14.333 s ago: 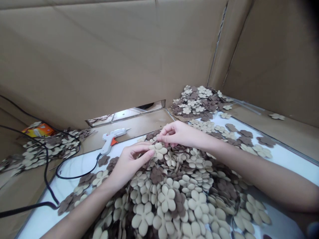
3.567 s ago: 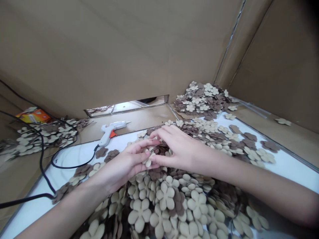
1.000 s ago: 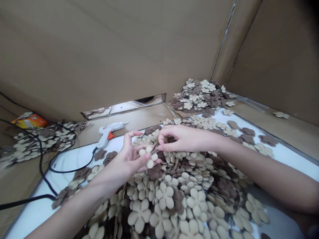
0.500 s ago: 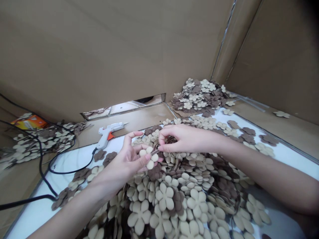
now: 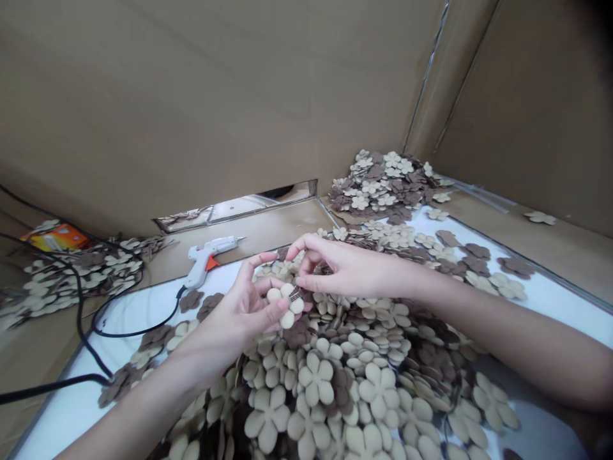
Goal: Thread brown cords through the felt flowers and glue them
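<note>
**Two bare hands at a cream flower cutout above a heaped table**

Left hand (image 5: 242, 306) is curled, gripping the cream flower cutout (image 5: 286, 305) just above the heap, thin dark stems (image 5: 297, 294) at its centre. Right hand (image 5: 347, 271) is half open, its fingertips (image 5: 302, 281) just beside those stems; whether they pinch them, I cannot tell. A hot glue gun (image 5: 204, 268) lies near the far edge of the white table (image 5: 62, 415), its black cord (image 5: 129, 332) trailing across the white. Cardboard walls (image 5: 191, 96) rise behind; the print on an orange box (image 5: 55, 237) is too small to read.
</note>
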Demonstrator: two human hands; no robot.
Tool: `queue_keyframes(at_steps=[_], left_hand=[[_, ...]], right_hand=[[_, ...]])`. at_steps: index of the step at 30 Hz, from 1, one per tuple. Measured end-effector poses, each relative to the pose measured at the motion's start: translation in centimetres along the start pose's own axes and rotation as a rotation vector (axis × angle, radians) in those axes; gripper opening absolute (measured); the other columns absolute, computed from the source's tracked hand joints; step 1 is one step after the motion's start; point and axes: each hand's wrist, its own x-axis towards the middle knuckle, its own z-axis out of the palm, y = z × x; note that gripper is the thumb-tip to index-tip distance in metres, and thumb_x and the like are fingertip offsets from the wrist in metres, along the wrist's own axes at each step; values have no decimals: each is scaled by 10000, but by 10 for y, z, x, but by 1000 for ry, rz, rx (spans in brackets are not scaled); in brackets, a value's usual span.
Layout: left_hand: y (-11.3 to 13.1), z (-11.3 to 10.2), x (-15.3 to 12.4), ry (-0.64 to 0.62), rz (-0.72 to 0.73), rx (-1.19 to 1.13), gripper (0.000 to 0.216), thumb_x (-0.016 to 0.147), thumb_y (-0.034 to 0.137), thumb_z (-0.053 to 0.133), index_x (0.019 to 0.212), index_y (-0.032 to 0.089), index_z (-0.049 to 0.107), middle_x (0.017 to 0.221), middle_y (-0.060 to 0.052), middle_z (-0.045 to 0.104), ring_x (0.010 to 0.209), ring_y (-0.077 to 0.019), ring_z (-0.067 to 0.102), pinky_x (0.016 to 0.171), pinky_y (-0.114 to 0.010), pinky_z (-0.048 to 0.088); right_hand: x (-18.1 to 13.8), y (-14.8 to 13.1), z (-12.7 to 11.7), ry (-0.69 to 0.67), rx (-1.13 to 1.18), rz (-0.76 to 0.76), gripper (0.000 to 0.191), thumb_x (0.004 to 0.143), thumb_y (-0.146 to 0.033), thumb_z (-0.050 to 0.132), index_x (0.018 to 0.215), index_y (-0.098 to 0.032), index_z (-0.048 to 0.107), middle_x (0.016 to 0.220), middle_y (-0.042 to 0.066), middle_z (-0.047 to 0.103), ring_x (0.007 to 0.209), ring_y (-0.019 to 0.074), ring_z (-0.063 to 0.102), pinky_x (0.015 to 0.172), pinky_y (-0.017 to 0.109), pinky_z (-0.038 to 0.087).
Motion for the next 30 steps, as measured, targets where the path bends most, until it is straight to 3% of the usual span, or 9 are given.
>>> queue_keyframes(at_steps=[5,10,13,16,30], left_hand=[[1,0,-1,-17,1,-2,625,737,206,728,1225,309,351,832,36,583,863,-189,678,674,-230,522],[1,0,1,15,19,-5,657,708,191,746,1245,285,381,803,35,605,724,-126,637,585,-181,481],[0,-1,2,13,27,14,655,709,190,745,1247,268,380,785,36,609,652,-101,604,564,-174,466],[0,0,2,0,27,16,630,713,193,742,1227,263,385,770,47,607,617,-84,585,551,-164,455],[0,-2,2,-2,3,-22,550,715,201,752,1187,257,476,884,2,662,739,-119,641,623,-185,505]], right_hand=[[-1,1,-1,6,86,-25,245,868,-199,474,1111,-222,450,839,-17,618,797,137,603,728,272,437],[-1,2,-5,-43,158,-28,218,879,-247,494,1094,-219,468,854,-2,619,809,142,600,733,277,441],[0,5,-5,-96,194,-4,303,863,-342,545,1127,-224,454,858,4,621,765,136,585,678,261,439],[1,8,-4,-119,196,-8,362,833,-316,591,1153,-226,447,831,-8,601,707,116,558,634,237,428],[0,6,-3,-113,212,-43,367,809,-172,584,1160,-206,481,830,-15,567,731,105,550,641,219,435]])
